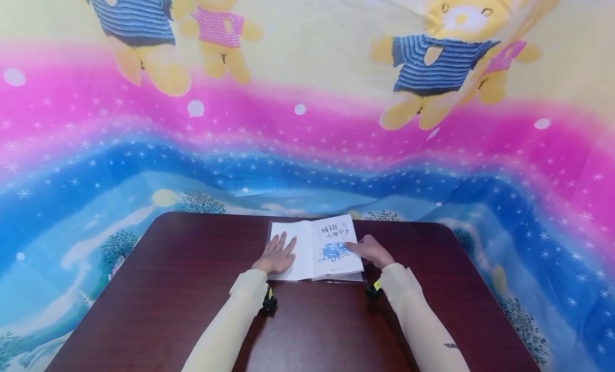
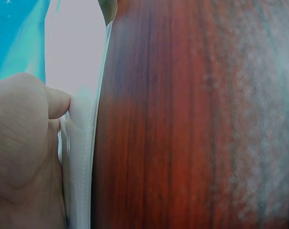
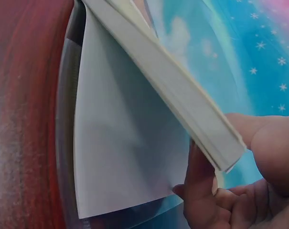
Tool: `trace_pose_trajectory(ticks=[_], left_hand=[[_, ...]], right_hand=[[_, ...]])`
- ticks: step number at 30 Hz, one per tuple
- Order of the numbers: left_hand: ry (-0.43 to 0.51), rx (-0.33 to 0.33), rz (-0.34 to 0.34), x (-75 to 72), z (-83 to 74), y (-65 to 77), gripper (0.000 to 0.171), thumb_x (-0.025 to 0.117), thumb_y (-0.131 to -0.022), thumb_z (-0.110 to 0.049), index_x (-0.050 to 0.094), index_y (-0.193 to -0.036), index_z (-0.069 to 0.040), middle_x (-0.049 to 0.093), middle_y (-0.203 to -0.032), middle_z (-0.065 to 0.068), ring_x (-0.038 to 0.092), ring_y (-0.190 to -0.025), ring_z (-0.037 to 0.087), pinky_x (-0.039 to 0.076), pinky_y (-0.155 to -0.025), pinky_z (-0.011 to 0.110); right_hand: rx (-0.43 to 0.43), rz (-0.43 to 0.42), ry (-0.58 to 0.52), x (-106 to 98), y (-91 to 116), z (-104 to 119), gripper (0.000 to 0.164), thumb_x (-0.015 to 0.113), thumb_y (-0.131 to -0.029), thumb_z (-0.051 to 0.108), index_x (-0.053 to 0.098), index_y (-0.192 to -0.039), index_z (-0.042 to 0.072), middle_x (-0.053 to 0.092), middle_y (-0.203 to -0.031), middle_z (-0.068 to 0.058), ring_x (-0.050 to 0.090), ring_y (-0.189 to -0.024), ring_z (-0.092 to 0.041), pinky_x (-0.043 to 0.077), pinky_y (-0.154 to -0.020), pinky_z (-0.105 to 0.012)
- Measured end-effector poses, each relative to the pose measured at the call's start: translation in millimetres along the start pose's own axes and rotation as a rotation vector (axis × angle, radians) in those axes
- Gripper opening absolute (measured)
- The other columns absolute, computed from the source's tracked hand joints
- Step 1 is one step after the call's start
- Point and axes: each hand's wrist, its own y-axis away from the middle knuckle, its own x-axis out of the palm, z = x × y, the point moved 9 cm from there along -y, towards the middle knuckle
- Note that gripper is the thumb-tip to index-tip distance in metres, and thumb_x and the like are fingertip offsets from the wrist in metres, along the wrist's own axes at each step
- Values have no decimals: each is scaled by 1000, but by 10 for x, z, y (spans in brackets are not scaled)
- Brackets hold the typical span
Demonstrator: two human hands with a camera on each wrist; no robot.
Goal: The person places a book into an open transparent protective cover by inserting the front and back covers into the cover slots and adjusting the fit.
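Observation:
An open book (image 1: 304,261) in a clear plastic cover (image 1: 356,278) lies at the far side of the table. Its left page is blank; the right one carries black Chinese characters and a blue drawing. My left hand (image 1: 276,255) rests flat on the left page with fingers spread. On the other side, my right hand (image 1: 373,250) pinches the thick stack of pages (image 3: 192,107), thumb on top and fingers beneath. In the right wrist view that stack is raised at an angle over a white sheet (image 3: 120,143) lying below it, and the plastic cover edges out past this sheet.
The dark red-brown wooden table (image 1: 192,286) spreads around the book. Behind and beside it hangs a colourful cloth (image 1: 307,142) with bears and snowflakes. A small black device (image 1: 270,300) sits at the left wrist, with another device (image 1: 372,292) at the right.

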Motion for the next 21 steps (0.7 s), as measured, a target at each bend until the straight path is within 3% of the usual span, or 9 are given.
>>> trace_pose_trajectory(ticks=[7, 15, 21], left_hand=[[8, 9, 7, -52, -55, 48, 61, 30, -110, -34, 12, -165, -15, -8, -171, 16, -12, -156, 38, -4, -126, 55], [13, 15, -19, -96, -72, 68, 60, 31, -110, -34, 16, -165, -15, -5, -171, 18, -8, -157, 39, 0, -126, 56], [8, 11, -13, 4, 24, -32, 61, 29, -110, -39, 11, -165, -19, -9, -171, 14, -13, -157, 36, -4, -126, 54]], right_hand=[[10, 38, -22, 58, -28, -10, 46, 66, -99, 31, 58, -119, -9, 70, -97, -16, 72, -76, -20, 60, -69, -33], [-6, -19, -13, -6, -5, 42, 42, 69, -97, 30, 62, -113, -8, 69, -96, -16, 70, -74, -19, 59, -67, -33], [11, -16, -19, -8, 24, 30, 43, 71, -96, 30, 60, -114, -8, 68, -99, -17, 70, -77, -21, 59, -70, -34]])
